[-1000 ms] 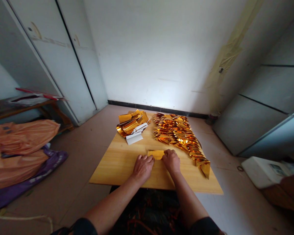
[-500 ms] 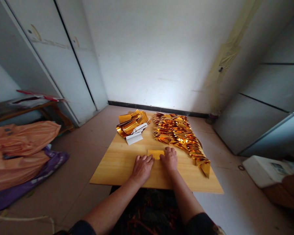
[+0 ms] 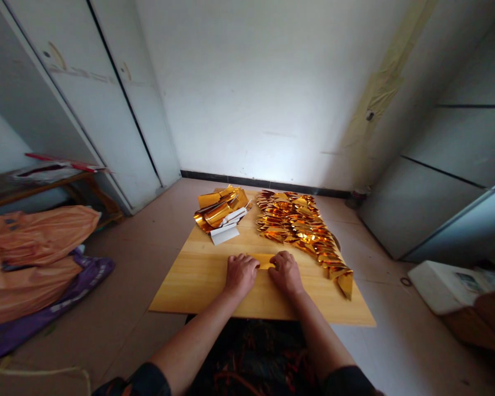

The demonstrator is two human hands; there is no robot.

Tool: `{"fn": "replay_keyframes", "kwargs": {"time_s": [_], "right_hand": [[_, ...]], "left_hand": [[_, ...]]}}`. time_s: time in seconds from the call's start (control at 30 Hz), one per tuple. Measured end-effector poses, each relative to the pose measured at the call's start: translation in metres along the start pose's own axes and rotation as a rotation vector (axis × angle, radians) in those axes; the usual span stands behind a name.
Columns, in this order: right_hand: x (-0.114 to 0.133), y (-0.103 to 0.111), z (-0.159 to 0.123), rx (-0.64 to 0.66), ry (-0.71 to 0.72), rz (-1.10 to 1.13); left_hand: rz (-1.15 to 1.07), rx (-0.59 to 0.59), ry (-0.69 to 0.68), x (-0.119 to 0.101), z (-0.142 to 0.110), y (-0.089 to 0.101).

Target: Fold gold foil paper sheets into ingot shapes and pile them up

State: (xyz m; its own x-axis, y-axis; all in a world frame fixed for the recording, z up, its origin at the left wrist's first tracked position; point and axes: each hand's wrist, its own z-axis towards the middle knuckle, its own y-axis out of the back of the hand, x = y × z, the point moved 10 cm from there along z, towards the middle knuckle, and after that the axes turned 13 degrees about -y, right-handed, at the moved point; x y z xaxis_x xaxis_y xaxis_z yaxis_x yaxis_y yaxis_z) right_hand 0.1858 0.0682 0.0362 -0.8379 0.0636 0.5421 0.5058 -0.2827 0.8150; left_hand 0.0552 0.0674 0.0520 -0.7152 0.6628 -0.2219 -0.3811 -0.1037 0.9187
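Note:
A small sheet of gold foil paper [image 3: 264, 260] lies on the wooden board [image 3: 198, 286] between my hands. My left hand [image 3: 241, 274] grips its left end with curled fingers. At the other end, the bent fingers of my right hand [image 3: 287, 273] close on the paper, and its edge there is partly hidden. Beyond my left hand is a heap of loose gold foil sheets [image 3: 220, 212], with a white-backed sheet [image 3: 225, 234] at its near side. Rows of folded gold foil pieces [image 3: 292, 217] cover the board's far right, trailing toward a pointed piece [image 3: 346, 283] near the right edge.
A white wall [image 3: 247, 99] stands behind the board. Orange and purple bags [image 3: 37, 247] lie on the floor at left, below a wooden bench [image 3: 78, 179]. To the right are a grey fridge-like cabinet [image 3: 433, 181] and a white box [image 3: 441, 286].
Both hands have shifted from lying along the foil sheet's ends to curling round them. More of the sheet is now covered by my fingers. The piles have not moved.

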Motion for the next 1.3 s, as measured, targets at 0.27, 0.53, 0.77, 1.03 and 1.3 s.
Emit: {"fn": "replay_keyframes", "kwargs": {"time_s": [0.27,0.53,0.77,1.03,1.3], "right_hand": [[0.003,0.005,-0.004,-0.017,0.022,0.051],[0.005,0.01,-0.019,0.062,0.137,0.068],[-0.023,0.01,0.001,0.021,0.011,0.28],[-0.019,-0.005,0.022,0.101,-0.101,0.056],[0.007,-0.009,0.021,0.104,0.054,-0.007]], "left_hand": [[-0.039,-0.032,0.009,0.009,0.003,-0.003],[-0.015,-0.047,-0.113,-0.005,-0.01,0.002],[-0.006,-0.072,-0.155,-0.013,-0.019,0.007],[0.0,-0.116,-0.137,-0.009,-0.02,0.007],[0.03,-0.066,-0.106,-0.008,-0.02,0.006]]}}
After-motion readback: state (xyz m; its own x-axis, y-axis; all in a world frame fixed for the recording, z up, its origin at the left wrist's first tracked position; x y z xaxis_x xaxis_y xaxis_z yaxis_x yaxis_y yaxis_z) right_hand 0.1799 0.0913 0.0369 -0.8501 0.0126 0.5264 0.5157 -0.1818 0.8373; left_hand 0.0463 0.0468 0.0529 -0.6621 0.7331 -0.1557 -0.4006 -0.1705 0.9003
